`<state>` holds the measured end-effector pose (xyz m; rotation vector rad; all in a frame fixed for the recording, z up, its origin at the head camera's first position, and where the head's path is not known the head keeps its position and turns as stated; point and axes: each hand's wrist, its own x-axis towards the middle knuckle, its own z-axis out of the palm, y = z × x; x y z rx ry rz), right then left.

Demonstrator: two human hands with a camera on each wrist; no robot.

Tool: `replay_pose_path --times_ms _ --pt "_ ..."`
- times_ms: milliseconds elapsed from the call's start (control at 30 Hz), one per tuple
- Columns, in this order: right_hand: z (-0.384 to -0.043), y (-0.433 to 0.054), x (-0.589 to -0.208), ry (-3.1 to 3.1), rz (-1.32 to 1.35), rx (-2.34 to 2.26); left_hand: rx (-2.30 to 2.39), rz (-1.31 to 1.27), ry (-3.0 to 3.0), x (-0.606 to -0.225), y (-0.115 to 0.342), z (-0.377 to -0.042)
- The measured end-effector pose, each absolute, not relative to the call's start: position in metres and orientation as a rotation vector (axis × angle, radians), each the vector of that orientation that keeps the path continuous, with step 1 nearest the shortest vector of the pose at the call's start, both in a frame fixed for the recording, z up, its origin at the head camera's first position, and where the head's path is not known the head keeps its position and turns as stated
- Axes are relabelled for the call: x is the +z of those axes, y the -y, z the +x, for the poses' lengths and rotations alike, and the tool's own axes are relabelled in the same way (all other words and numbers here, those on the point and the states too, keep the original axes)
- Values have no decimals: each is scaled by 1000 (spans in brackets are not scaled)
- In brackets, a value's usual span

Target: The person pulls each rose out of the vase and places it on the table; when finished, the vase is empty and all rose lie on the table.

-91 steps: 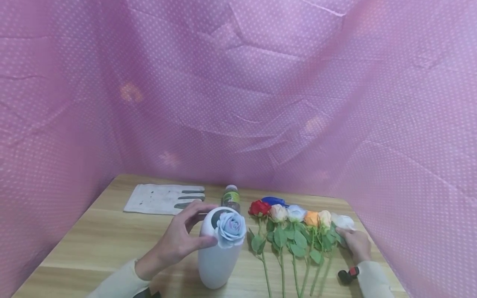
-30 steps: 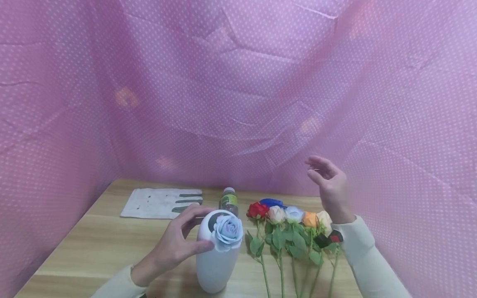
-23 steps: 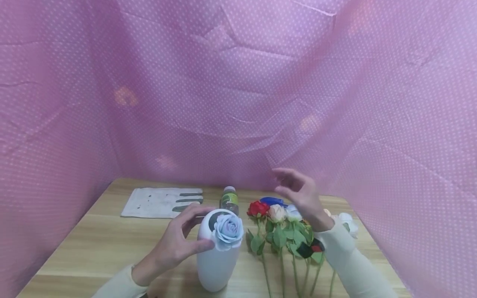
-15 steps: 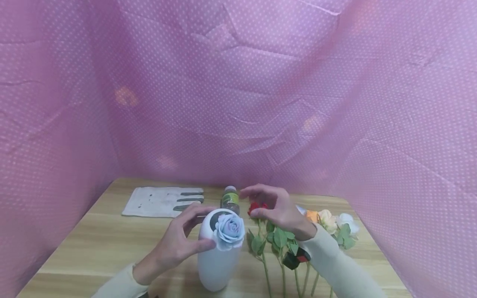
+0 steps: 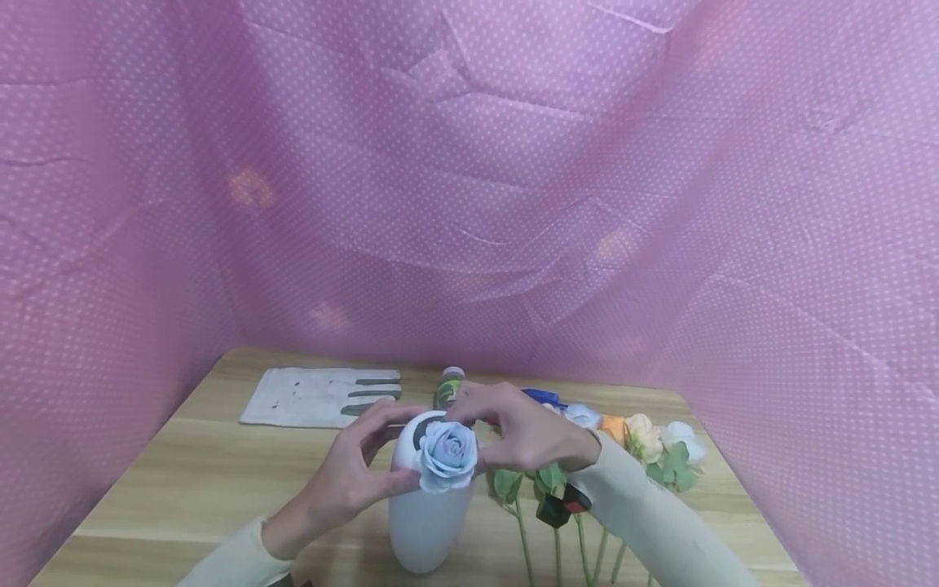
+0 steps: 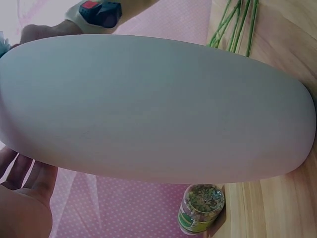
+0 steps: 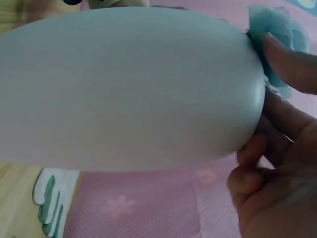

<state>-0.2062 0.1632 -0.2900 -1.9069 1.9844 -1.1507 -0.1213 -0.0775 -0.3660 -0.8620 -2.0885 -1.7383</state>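
A tall white vase [image 5: 428, 530] stands upright on the wooden table, with a pale blue rose [image 5: 447, 455] in its mouth. My left hand [image 5: 352, 473] holds the vase near the top, thumb in front and fingers behind. At the bloom, my right hand [image 5: 524, 432] pinches the blue rose from the right side. In the right wrist view the thumb of the right hand [image 7: 282, 163] presses just under the rose's petals [image 7: 280, 29], beside the vase rim. The vase body [image 6: 158, 109] fills the left wrist view and hides most of both hands there.
Several roses lie in a row at the right, among them an orange rose [image 5: 613, 425] and a white rose [image 5: 682, 440]; my right arm covers others. Behind the vase stands a small bottle [image 5: 449, 387]. A glove [image 5: 301, 395] lies at back left, a blue object [image 5: 541, 396] at back right.
My right hand has left the white rose at the far right, risen, crossed leftward and taken hold of the blue rose, which has shifted slightly left. My left hand stays on the vase.
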Motion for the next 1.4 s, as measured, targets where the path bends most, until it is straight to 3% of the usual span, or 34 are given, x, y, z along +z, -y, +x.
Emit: replay_pose_path --times_ms 133,333,1000,1400 --pt "-203 -157 -285 -2061 -2011 -1041 -1742 -890 2078 -366 77 -122" --pt "-201 -154 -286 -2040 -1933 -1133 -1738 -899 2074 -366 77 -122" --pt "-182 -148 -286 -2101 -1168 -1906 -1730 -856 2102 -365 80 -119" --pt "-191 -152 -279 -1792 -1223 -2336 -1738 -877 2078 -366 81 -117"
